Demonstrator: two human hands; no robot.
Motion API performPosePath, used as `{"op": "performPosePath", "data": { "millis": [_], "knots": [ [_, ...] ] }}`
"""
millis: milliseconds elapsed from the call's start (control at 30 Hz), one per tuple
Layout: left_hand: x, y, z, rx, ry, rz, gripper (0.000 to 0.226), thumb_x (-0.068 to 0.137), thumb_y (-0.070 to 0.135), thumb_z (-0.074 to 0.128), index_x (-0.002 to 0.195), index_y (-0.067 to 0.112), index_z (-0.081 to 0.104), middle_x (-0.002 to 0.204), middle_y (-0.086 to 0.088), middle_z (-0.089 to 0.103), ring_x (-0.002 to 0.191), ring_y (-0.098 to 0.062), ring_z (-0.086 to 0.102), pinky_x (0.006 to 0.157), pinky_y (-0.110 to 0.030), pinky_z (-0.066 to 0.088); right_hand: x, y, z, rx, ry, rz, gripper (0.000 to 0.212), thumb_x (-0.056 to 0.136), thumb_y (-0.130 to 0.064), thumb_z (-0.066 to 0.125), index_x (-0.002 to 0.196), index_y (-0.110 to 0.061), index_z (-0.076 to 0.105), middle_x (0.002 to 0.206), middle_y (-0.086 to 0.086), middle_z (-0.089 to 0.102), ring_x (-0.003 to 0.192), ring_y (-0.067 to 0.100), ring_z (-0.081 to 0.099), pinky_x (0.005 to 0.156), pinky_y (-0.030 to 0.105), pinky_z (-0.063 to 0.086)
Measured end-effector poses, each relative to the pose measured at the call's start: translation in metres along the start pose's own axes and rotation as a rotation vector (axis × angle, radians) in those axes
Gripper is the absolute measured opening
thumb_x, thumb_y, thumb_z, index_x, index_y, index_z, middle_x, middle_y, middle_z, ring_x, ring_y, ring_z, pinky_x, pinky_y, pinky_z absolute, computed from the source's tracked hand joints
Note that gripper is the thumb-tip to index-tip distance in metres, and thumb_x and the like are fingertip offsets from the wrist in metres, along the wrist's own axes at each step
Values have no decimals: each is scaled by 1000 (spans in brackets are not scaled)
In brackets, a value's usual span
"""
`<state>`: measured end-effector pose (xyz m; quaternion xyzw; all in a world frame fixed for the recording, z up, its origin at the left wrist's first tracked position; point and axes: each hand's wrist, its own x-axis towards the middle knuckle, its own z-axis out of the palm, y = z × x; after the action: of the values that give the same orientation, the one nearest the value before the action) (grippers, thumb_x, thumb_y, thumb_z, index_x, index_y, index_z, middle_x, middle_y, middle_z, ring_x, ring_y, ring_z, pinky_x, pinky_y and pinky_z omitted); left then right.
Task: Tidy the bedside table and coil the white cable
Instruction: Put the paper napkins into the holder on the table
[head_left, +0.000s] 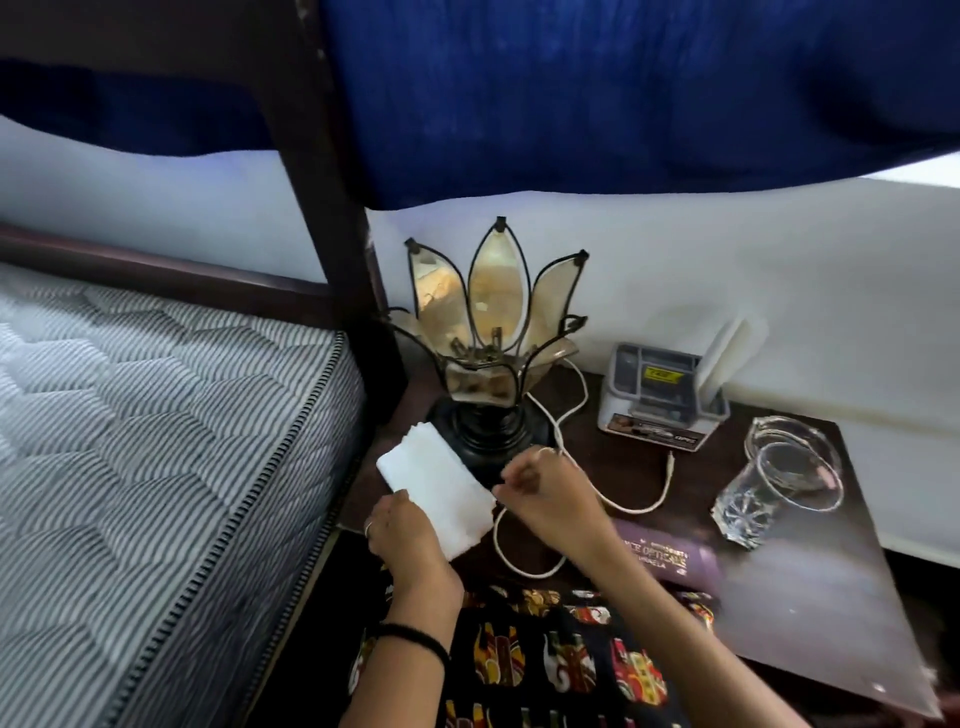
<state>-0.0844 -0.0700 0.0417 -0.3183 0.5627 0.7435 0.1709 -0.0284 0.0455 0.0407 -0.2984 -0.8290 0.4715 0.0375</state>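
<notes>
My left hand (402, 535) gripped a folded white cloth (436, 491) just in front of the lotus lamp (493, 332); my right hand (545, 493) pinched the white cable (613, 504), which looped across the dark surface (810, 597) to the lamp's right. I judged that a hard tug could tip the lamp, or sweep the cable's free end into the glass tumbler (769, 499) further right. The purple case (670, 558) read partly "OPTICALS"; the box's (660, 395) yellow label was illegible.

purple case (670, 558): "OPTICALS" | box's yellow label (662, 375): unreadable
</notes>
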Motion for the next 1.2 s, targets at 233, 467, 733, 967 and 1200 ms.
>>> {"op": "performPosePath", "data": {
  "millis": [233, 467, 733, 967, 1200],
  "knots": [
    [0, 19, -13, -152, -22, -175, 35, 99, 27, 36, 128, 13, 48, 119, -3, 53, 91, -17, 49, 81, -25, 31, 22, -11, 61, -337, -66, 128, 43, 86, -20, 62, 123, -3, 46, 123, 17, 58, 120, 33, 50, 93, 35, 45],
    [8, 15, -8, -148, -80, -280, 32, 97, 29, 34, 80, 11, 54, 89, -3, 52, 75, -18, 49, 61, -25, 37, 28, -11, 85, -564, -39, 230, 61, 85, -18, 61, 138, -6, 32, 126, 13, 57, 125, 32, 46, 90, 39, 48],
    [11, 13, -10, -138, -57, -297, 27, 95, 25, 38, 79, 12, 55, 80, -4, 54, 68, -17, 49, 54, -31, 41, 19, -14, 90, -261, -4, 249, 39, 74, -6, 51, 113, -10, 53, 110, 12, 62, 110, 32, 54, 73, 32, 42],
    [14, 10, -16, -20, -159, -150, 22, 88, 20, 56, 108, 13, 51, 110, -2, 53, 102, -19, 48, 88, -31, 34, -7, -25, 26, 70, 67, 122, 13, 76, -15, 61, 73, -2, 59, 73, 16, 67, 68, 31, 60, 55, 28, 43],
    [-27, 16, -29, 217, -636, -76, 23, 79, 15, 71, 101, 17, 66, 100, -5, 74, 95, -20, 66, 71, -32, 52, -68, -11, -80, 449, -96, 209, 23, 80, -16, 72, 102, -12, 66, 92, 4, 76, 85, 19, 73, 69, 38, 60]
  ]
}}
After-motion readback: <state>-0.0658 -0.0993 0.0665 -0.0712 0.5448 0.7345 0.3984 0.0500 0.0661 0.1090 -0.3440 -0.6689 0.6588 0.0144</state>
